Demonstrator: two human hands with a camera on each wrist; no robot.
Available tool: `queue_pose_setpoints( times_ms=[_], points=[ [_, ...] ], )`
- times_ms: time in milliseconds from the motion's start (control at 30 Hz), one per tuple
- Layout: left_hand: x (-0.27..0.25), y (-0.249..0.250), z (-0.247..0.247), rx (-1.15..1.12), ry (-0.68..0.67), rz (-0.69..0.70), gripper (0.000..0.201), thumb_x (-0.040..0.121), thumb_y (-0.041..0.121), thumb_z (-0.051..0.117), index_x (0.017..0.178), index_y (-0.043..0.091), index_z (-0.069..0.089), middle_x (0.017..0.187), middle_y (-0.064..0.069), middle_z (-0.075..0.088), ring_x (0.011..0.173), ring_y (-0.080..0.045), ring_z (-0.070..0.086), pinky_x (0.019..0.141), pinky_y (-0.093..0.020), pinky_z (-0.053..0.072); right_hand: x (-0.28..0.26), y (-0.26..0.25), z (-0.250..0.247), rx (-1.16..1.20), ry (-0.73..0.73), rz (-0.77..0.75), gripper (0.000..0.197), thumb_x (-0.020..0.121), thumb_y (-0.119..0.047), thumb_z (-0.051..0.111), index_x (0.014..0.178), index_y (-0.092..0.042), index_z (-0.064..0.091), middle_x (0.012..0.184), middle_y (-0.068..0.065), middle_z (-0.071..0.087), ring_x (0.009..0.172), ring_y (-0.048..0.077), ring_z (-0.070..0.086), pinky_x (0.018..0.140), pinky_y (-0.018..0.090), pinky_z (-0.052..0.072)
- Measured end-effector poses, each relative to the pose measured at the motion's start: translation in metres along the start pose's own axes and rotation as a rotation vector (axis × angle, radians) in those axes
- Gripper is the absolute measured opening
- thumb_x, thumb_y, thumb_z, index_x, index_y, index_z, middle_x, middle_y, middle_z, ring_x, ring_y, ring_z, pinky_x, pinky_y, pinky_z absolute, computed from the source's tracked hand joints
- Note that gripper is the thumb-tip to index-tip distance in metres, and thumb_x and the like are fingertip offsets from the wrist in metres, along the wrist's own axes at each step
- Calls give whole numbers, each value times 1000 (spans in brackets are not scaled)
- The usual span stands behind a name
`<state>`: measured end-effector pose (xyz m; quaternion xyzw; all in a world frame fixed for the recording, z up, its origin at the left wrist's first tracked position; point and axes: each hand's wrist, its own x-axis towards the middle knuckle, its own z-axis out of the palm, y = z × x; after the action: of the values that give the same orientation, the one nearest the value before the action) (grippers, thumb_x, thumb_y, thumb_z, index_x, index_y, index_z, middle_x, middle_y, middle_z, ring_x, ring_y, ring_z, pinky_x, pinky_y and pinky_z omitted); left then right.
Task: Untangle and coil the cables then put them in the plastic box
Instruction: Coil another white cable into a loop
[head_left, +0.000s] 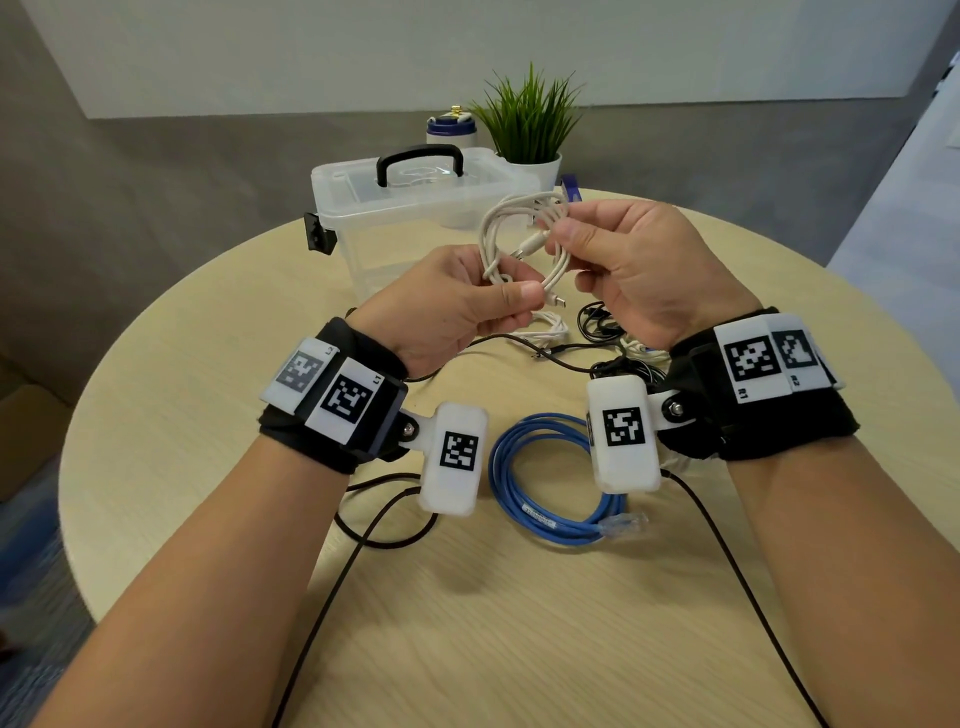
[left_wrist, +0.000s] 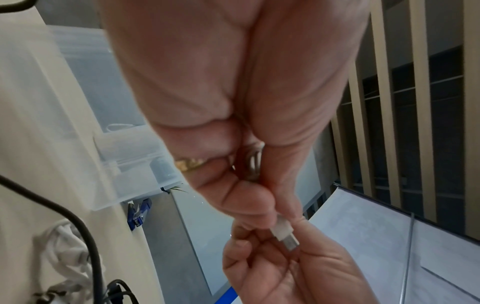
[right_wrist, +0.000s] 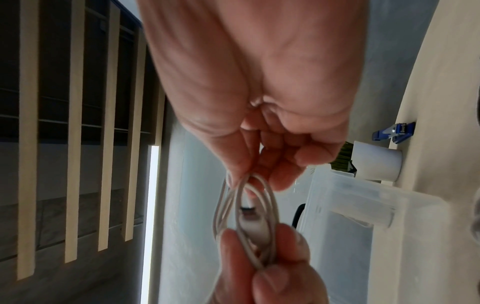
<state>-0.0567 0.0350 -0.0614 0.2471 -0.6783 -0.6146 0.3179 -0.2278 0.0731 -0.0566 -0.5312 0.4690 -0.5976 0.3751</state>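
1. The white cable (head_left: 524, 244) is up in the air above the counter (head_left: 208, 374), gathered into a few loops and held between both hands.
2. The left hand (head_left: 441, 306) pinches the lower part of the loops between thumb and fingers, with one plug poking out past the thumb toward 3 o'clock.
3. The right hand (head_left: 628, 265) pinches the upper side of the loops, thumb on top and fingers curled; the other plug lies just beside its thumb, pointing toward 8 o'clock.
4. The coil's long axis runs roughly from 12 to 6 o'clock in the head view, top loop away from the person and bottom in the left hand's pinch.
5. The plastic box (head_left: 405, 208) stands on the counter at about 11 o'clock from the coil, just behind it. Its lid with the black handle (head_left: 420, 161) looks closed, with a black latch (head_left: 319, 234) on its left end.
6. The left hand is the nearer one to the latch and the box front; the right hand sits to the box's right. I judge that one hand must keep the coil while the other opens the lid.
7. On the counter still lie a coiled blue cable (head_left: 545, 483) at 6 o'clock from the hands, and a heap of black cables (head_left: 597, 338) and more white cable under the right hand.
8. The coiling of this one cable looks nearly done; the rest is not yet sorted.
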Motion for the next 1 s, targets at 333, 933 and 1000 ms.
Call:
queue_pose_setpoints(
  times_ms=[333, 933, 1000],
  points=[
    [4, 0, -11, 225, 119, -99, 40, 89, 56, 44, 82, 19, 60, 89, 0, 66, 87, -15, 60, 81, -32, 46, -2, 2, 4, -93, -53, -9, 18, 87, 5, 60, 97, -7, 69, 80, 5, 71, 69, 14, 61, 74, 32, 53],
    [11, 0, -5, -11, 358, 131, 20, 96, 18, 53, 80, 12, 64, 56, 4, 55, 51, -9, 49, 50, -20, 43, -10, -4, 11, -65, -128, 91, 14, 88, -9, 63, 102, -9, 65, 82, 9, 70, 79, 24, 64, 87, 58, 50],
    [11, 0, -5, -40, 364, 117, 20, 96, 18, 53, 81, 12, 64, 55, 4, 55, 51, -8, 49, 50, -20, 43, -10, -4, 12, -40, -110, 117, 13, 89, -12, 63, 99, -5, 68, 78, 9, 68, 77, 25, 63, 87, 59, 49]
  ],
)
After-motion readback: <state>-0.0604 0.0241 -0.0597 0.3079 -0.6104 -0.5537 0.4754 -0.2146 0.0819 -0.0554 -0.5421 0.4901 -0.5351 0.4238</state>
